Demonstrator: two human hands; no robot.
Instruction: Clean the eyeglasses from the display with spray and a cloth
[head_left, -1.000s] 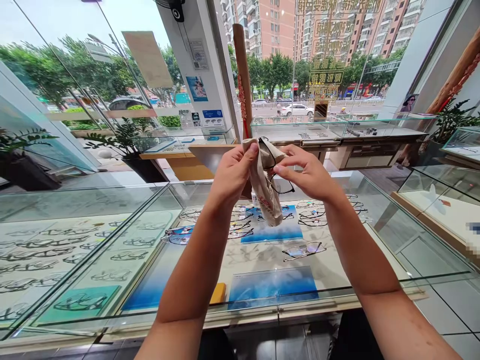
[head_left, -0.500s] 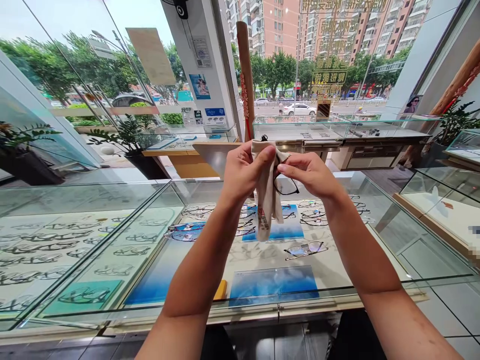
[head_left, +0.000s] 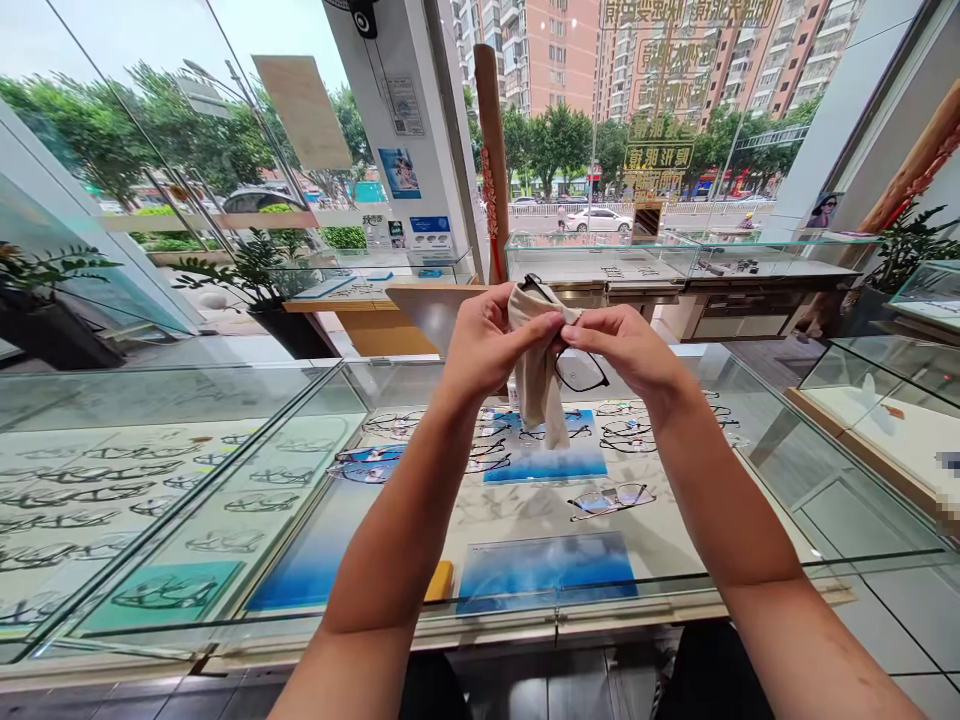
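A pale beige cloth (head_left: 534, 385) hangs from my left hand (head_left: 491, 335), whose thumb and fingers are closed on it. Dark-framed eyeglasses (head_left: 582, 371) are partly wrapped in that cloth; one lens shows below my right hand (head_left: 619, 345), and a dark part of the frame pokes out above the cloth. The fingers of my right hand pinch the glasses near their middle, close against my left thumb. Both hands are raised over a glass display case (head_left: 540, 505).
Rows of eyeglasses (head_left: 630, 432) lie inside the case, with a lone pair (head_left: 611, 498) nearer me. A second glass case (head_left: 150, 480) adjoins on the left. Beyond are a wooden post (head_left: 491, 150), further showcases (head_left: 600, 262) and a potted plant (head_left: 259, 270).
The cloth has shifted in my left hand and its hanging end is higher. My left thumb has moved right and down, and the glasses have moved slightly right.
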